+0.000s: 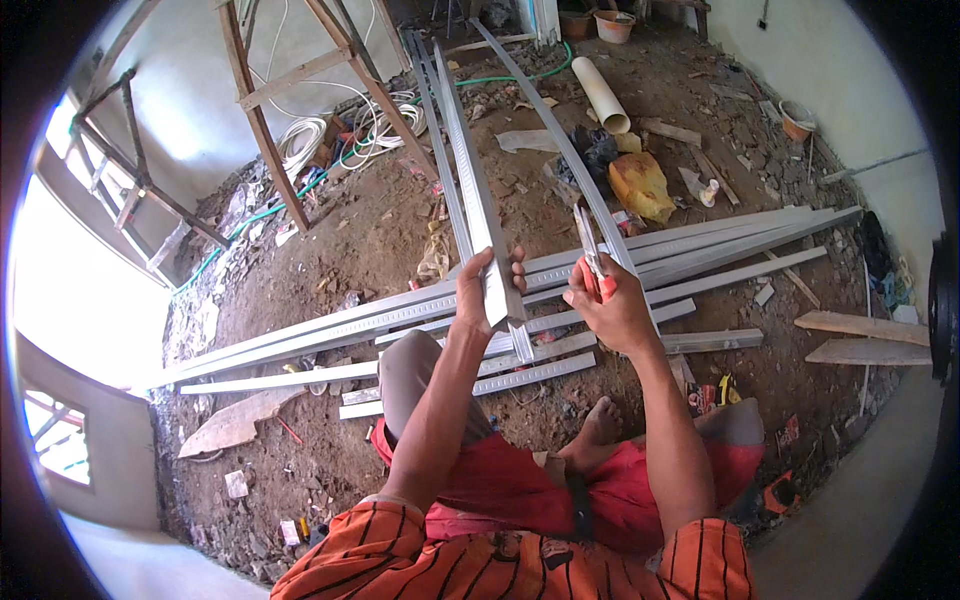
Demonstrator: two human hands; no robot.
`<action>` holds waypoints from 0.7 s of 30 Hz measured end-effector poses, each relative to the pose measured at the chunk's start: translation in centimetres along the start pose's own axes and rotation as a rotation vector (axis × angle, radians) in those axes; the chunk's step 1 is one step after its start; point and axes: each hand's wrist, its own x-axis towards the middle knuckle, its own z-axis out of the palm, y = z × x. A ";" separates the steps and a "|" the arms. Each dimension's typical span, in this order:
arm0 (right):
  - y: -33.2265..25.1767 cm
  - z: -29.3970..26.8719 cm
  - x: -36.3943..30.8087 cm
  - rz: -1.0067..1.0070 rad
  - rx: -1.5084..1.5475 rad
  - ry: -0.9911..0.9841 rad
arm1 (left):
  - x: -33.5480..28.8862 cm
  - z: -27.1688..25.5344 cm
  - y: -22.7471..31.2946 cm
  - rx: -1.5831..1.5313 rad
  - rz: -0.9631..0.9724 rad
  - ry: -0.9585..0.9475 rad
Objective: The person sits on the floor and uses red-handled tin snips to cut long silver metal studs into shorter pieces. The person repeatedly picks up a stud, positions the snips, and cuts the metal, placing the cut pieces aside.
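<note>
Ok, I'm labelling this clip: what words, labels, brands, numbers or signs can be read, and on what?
None can be read with certainty.
Red-and-black packet, right of the bare foot: markings too small and blurred.
Small pale packet, lower left: any print is too small.
Metal profile in the left hand: no legible lettering.

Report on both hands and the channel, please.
Left hand gripping channel near its end. Right hand holding snips, apart from channel. Other channels lying crosswise beneath.
</note>
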 end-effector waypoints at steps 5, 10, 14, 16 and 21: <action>-1.3 0.3 -0.5 -0.080 -0.060 -0.005 | 1.2 1.0 -0.8 0.478 -0.080 0.182; -0.1 2.1 -0.7 -0.268 -0.152 -0.082 | 1.1 1.4 -1.6 0.499 -0.107 0.190; -0.4 3.5 -0.3 -0.334 -0.240 -0.170 | 1.5 -0.8 -0.9 0.539 -0.148 0.156; -0.1 3.6 0.0 -0.285 -0.258 -0.198 | 1.5 -1.1 -1.1 0.743 -0.110 0.130; 0.0 4.0 0.1 -0.340 -0.258 -0.228 | 1.3 -3.9 -0.8 1.388 0.241 -0.079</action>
